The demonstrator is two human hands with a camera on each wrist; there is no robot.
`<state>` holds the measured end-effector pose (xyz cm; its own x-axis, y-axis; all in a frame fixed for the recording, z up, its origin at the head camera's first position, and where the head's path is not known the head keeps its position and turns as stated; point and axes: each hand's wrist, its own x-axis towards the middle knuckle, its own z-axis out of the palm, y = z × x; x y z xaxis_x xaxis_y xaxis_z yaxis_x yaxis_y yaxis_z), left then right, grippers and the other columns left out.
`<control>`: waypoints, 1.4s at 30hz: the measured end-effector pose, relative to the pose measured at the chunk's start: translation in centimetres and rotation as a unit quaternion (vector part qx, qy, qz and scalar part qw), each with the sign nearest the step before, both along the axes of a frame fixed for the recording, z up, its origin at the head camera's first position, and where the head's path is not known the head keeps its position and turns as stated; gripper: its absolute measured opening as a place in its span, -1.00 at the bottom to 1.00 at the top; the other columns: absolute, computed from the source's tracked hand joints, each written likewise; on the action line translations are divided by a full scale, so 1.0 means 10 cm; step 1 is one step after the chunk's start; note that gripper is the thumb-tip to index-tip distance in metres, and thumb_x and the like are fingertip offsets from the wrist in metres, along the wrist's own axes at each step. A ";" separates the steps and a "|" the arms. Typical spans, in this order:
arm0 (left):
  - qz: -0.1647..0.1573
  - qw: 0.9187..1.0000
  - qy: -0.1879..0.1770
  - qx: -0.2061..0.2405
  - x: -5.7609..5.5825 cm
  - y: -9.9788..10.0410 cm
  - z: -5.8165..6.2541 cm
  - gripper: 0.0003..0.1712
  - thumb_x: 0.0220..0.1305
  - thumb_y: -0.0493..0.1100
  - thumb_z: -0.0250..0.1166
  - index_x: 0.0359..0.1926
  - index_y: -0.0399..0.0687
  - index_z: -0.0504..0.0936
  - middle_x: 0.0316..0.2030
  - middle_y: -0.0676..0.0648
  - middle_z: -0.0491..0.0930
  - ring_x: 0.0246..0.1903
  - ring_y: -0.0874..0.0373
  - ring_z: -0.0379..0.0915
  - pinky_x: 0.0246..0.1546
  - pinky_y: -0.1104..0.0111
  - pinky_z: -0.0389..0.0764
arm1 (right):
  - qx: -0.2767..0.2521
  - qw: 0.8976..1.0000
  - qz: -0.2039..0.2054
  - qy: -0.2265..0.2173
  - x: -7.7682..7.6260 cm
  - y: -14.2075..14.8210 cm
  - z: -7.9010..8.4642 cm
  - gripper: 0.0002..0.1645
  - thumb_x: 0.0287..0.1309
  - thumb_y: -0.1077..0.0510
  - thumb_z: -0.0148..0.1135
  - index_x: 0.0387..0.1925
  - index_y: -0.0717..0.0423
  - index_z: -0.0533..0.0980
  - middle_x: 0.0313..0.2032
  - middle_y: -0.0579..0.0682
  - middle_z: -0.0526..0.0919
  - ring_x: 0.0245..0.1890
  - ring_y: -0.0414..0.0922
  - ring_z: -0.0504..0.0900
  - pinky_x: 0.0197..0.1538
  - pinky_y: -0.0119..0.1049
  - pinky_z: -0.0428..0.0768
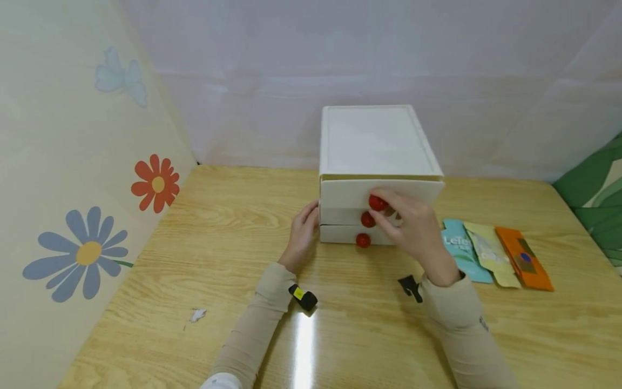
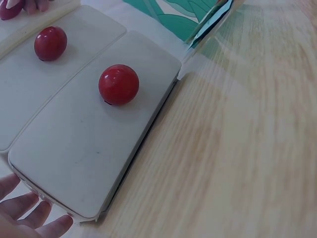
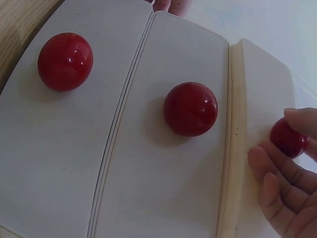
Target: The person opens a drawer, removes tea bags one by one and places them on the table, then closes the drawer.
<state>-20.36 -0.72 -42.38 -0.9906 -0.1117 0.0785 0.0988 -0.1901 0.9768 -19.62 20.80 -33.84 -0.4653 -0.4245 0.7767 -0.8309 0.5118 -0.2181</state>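
A white drawer box [image 1: 379,140] with three drawers stands on the wooden table. Its top drawer [image 1: 340,190] juts out a little beyond the two below. Thumb and fingers of my right hand [image 1: 413,229] pinch the red round knob [image 3: 287,139] of that drawer. The middle knob [image 3: 190,109] and the bottom knob [image 3: 65,62], both red balls, sit on closed drawer fronts. Against the box's left side rests my left hand [image 1: 302,232], its fingers [image 2: 37,215] spread along the lower edge in the left wrist view.
Right of the box, a teal packet [image 1: 464,254], a pale yellow packet [image 1: 493,256] and an orange packet [image 1: 525,259] lie overlapping on the table [image 1: 233,216]. A white torn patch [image 1: 197,315] shows at the left. A pale cloth [image 1: 272,81] hangs behind the box.
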 end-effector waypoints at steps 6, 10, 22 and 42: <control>-0.003 1.000 -0.010 0.019 0.00 0.02 -0.01 -0.57 0.39 -0.23 -0.07 0.19 -0.37 0.31 0.10 -0.29 0.39 0.01 0.02 0.39 0.06 0.24 0.42 | -0.006 1.000 0.000 -0.007 0.00 0.00 -0.01 -0.56 -0.16 0.35 0.36 -0.12 0.31 0.52 -0.50 0.15 0.62 -0.59 -0.05 0.55 -0.62 -0.24 0.53; -0.004 1.000 -0.013 0.026 0.00 0.02 -0.01 -0.57 0.38 -0.23 -0.07 0.19 -0.38 0.31 0.10 -0.30 0.39 -0.01 0.03 0.40 0.05 0.25 0.44 | -0.013 1.000 0.002 -0.006 -0.01 0.01 -0.02 -0.56 -0.16 0.34 0.36 -0.12 0.31 0.52 -0.49 0.15 0.62 -0.60 -0.05 0.55 -0.62 -0.23 0.52; 0.006 1.000 -0.014 -0.009 0.02 0.00 0.02 -0.57 0.39 -0.23 -0.06 0.20 -0.35 0.32 0.14 -0.27 0.37 0.07 -0.01 0.36 0.10 0.24 0.39 | -0.024 1.000 0.000 0.003 -0.03 -0.02 -0.07 -0.49 -0.19 0.38 0.38 -0.08 0.30 0.51 -0.42 0.19 0.63 -0.60 -0.03 0.53 -0.59 -0.23 0.54; 0.006 0.998 -0.025 -0.058 0.17 -0.01 0.32 -0.57 0.39 -0.25 -0.07 0.18 -0.43 0.30 0.18 -0.30 0.32 0.16 -0.06 0.26 0.15 0.23 0.34 | -0.034 0.999 -0.024 0.007 -0.05 -0.08 -0.10 -0.51 -0.13 0.35 0.37 -0.07 0.36 0.47 -0.47 0.20 0.59 -0.59 0.00 0.53 -0.56 -0.21 0.55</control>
